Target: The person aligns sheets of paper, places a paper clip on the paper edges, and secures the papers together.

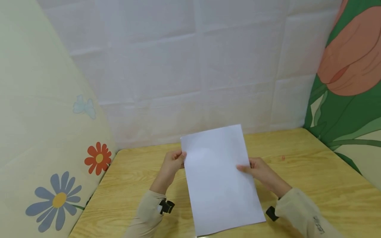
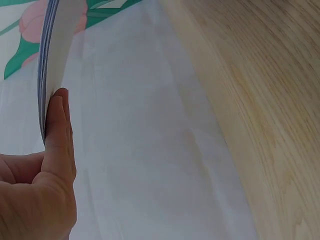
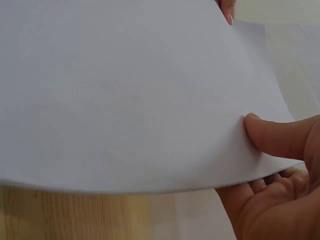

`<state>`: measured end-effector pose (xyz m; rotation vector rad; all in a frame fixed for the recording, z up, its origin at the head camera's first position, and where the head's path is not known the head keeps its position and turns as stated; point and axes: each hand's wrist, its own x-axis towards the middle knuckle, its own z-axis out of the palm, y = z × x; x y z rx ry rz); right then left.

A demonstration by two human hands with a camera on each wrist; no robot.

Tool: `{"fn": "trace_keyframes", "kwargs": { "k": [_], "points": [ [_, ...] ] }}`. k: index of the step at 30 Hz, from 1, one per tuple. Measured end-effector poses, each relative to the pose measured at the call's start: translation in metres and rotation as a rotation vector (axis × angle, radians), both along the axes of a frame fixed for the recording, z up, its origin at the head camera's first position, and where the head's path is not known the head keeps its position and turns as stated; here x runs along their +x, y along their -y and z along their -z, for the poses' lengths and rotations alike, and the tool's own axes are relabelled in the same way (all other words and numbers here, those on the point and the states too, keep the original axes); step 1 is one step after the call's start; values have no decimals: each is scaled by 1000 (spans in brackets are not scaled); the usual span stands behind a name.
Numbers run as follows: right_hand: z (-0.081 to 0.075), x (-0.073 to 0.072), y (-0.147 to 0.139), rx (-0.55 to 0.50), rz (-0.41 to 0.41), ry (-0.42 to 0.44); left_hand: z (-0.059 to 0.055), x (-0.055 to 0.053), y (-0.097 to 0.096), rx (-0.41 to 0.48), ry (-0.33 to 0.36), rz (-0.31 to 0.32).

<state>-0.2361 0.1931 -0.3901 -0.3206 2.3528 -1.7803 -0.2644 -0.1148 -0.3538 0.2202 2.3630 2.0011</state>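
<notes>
Left-hand grip (image 2: 47,185): held the paper (image 2: 60,45)
Edges: showed several layers
Cloth (image 2: 135,125): hung white behind
Print (image 2: 31,25): showed pink and green
Worktop (image 2: 260,100): lay wooden at right

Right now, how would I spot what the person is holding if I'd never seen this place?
Find the wooden table before the creased white cloth. Over it, the left hand and right hand hold a thin stack of white paper by its sides. Unlike the cloth, it is a smooth, sharp-cornered rectangle.

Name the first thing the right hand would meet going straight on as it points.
The white paper, which the right hand pinches; beyond it, probably the left hand, though depth is unclear.
</notes>
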Motion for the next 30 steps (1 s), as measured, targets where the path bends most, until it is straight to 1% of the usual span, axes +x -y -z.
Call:
{"fn": "trace_keyframes", "kwargs": {
  "k": [4, 7, 10, 12, 15, 19, 23, 25, 28, 30],
  "points": [
    [3, -3, -4, 74, 38, -1, 2, -1, -1, -16, 17, -28],
    [6, -5, -9, 96, 69, -6, 4, -1, -1, -23, 21, -44],
    [9, -8, -14, 107, 89, -62, 5, -2, -2, -30, 24, -66],
    [10, -10, -17, 141, 112, -119, 6, -2, -2, -39, 20, -86],
    [8, -14, -27, 241, 154, -205, 6, -2, -3, -50, 16, -117],
    [0, -19, -43, 395, 235, -306, 6, -2, -2, -55, 12, -143],
    [-6, -25, -61, 498, 307, -387, 7, -3, -2, -59, 11, -141],
    [-6, -29, -70, 529, 332, -414, 8, -3, -2, -62, 11, -137],
    [-5, -33, -82, 573, 351, -410, 8, -3, -2, -63, 11, -129],
    [-5, -36, -88, 586, 351, -384, 9, -3, -2, -62, 18, -131]
  ]
}}
